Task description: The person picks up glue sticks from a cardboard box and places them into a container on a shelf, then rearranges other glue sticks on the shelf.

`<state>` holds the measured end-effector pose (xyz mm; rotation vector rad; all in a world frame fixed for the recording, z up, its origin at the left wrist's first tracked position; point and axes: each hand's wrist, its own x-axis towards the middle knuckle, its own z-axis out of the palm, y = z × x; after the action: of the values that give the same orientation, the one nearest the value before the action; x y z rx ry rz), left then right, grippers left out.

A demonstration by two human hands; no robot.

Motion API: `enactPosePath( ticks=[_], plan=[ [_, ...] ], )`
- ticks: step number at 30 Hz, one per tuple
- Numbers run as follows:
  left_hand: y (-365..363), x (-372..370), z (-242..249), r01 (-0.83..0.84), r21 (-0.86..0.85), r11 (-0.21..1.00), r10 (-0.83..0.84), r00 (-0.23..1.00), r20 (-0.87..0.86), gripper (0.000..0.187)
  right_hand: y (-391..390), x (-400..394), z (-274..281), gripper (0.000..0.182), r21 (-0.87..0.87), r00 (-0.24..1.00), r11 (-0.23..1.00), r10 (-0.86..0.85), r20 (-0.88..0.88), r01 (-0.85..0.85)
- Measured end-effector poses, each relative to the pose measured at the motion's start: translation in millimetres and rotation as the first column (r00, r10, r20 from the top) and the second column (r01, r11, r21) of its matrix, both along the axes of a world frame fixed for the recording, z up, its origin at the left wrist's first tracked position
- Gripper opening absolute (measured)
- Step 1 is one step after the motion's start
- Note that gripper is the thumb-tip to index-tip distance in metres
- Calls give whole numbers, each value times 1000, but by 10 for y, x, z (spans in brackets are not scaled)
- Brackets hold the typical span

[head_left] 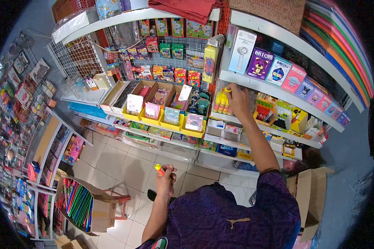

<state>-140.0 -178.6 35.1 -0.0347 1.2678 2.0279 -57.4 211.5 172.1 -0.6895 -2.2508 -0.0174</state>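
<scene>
My left hand [166, 181] is closed around a glue stick [159, 169] with a yellow cap and an orange-red body, held low above the tiled floor. On the right, my right arm reaches up to the shelf, and my right hand [237, 99] grips a yellow-capped glue stick [227, 89] by its top. Just below and left of those fingers, several yellow and pink glue sticks [221, 103] stand upright in a group on the shelf. Part of that group is hidden behind my right hand.
Boxed brick toys [260, 64] line the shelf above my right hand. Left of it are yellow bins [152, 118] with small cards. A carton of colored sticks [106, 211] rests on a red stool [122, 203]. Another open carton [311, 199] stands at the right.
</scene>
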Motion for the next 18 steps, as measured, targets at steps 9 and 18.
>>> enactPosePath(
  ticks=[9,18],
  plan=[
    [-8,-41,-95,36,-4,999,-36,999,0,13,30,-112,-139,30,-5,1000,1000,-20,-24,20],
    [-17,-56,-126,17,-4,1000,-17,1000,21,16,104,-166,-121,30,-179,996,982,-64,-67,51]
  ],
)
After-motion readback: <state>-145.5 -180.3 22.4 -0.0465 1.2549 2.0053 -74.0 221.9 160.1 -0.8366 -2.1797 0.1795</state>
